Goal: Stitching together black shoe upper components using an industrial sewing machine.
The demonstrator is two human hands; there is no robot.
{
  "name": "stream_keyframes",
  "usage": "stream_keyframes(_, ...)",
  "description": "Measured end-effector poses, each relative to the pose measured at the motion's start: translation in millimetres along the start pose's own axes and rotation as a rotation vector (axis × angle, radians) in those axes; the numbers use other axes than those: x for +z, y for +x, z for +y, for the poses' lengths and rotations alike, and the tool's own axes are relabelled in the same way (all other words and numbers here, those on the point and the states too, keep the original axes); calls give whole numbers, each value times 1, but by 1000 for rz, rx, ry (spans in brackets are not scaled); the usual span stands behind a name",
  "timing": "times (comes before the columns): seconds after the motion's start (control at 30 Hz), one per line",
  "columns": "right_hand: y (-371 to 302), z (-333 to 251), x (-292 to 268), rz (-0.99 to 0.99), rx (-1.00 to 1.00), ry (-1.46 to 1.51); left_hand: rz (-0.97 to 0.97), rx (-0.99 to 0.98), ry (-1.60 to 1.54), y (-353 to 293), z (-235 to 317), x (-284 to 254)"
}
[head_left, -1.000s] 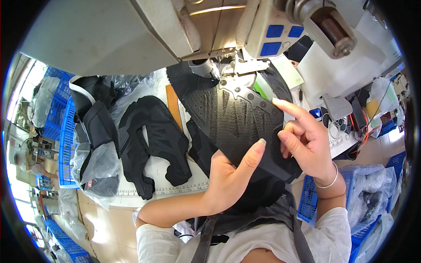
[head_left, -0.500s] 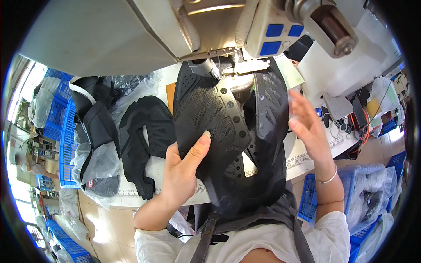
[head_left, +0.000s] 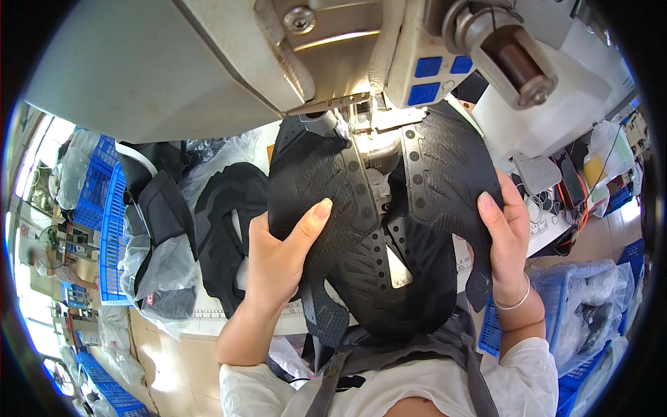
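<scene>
A black textured shoe upper (head_left: 455,181) with eyelet holes lies under the sewing machine's (head_left: 156,76) lit needle area, its two sides spread apart. My left hand (head_left: 278,257) pinches the upper's left side, thumb on top and fingers hidden beneath. My right hand (head_left: 511,233) holds the right side the same way, a thin bangle at its wrist. Below the gap between the sides, a second black upper (head_left: 389,313) shows, with its own rows of eyelets, reaching down to my apron. The needle tip itself cannot be made out.
Another black upper (head_left: 226,208) lies to the left on the white table. Beside it are plastic-wrapped dark pieces (head_left: 170,278) and a blue crate (head_left: 112,236). A brown thread spool (head_left: 517,55) sits at upper right. Bagged goods fill a crate (head_left: 549,306) at lower right.
My right hand, open and off the material half a second ago, has closed on the upper's right side. That side has spread outward to the right. Lower ends of the upper now show separately.
</scene>
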State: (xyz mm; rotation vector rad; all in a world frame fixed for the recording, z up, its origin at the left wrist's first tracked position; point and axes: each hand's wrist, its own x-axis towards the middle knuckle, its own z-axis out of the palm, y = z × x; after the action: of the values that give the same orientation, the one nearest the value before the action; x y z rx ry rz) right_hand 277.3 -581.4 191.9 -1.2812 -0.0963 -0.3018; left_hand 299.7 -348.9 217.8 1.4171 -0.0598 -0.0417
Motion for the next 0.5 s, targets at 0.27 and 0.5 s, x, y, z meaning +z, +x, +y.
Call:
stream_keyframes(0.27,13,-1,4,-39,67,89,27,25,4,12,0,0)
stream_keyframes(0.5,26,1,2,-37,144,112,15,44,-14,21,5,1)
